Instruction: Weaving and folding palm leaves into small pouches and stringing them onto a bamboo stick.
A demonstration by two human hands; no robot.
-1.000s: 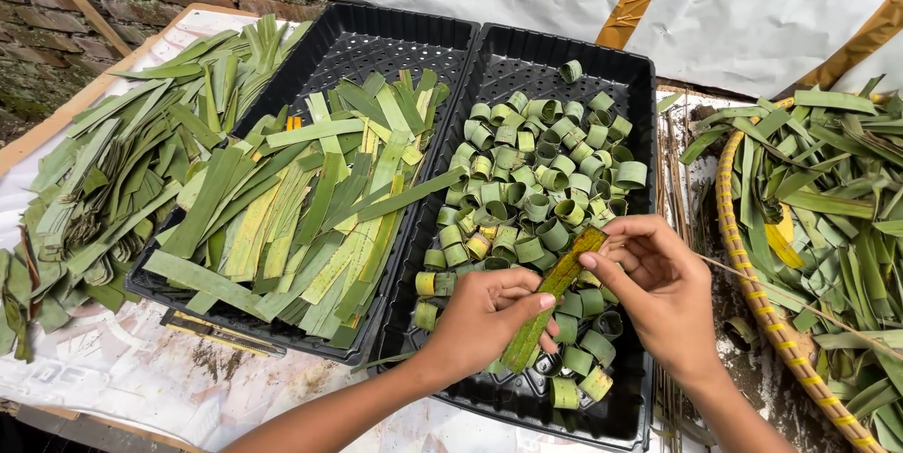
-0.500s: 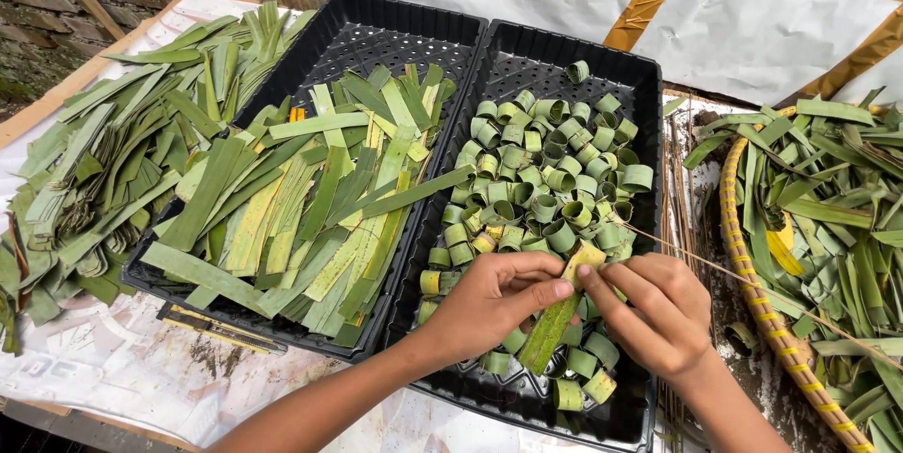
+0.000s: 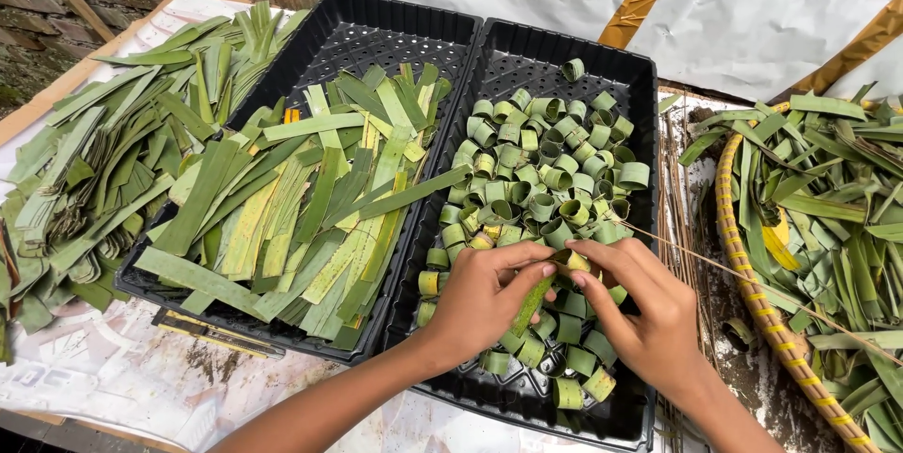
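Leaf strip point(image 3: 534, 301), pinched between left hand point(image 3: 482, 298) and right hand point(image 3: 649, 307), is held above the near end of the right black tray point(image 3: 640, 72), so its curled top sits near the finished leaf rings point(image 3: 541, 171).

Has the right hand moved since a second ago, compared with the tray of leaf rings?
Yes. The right hand has shifted left over the black tray, closing in until it meets the left hand around the leaf strip.
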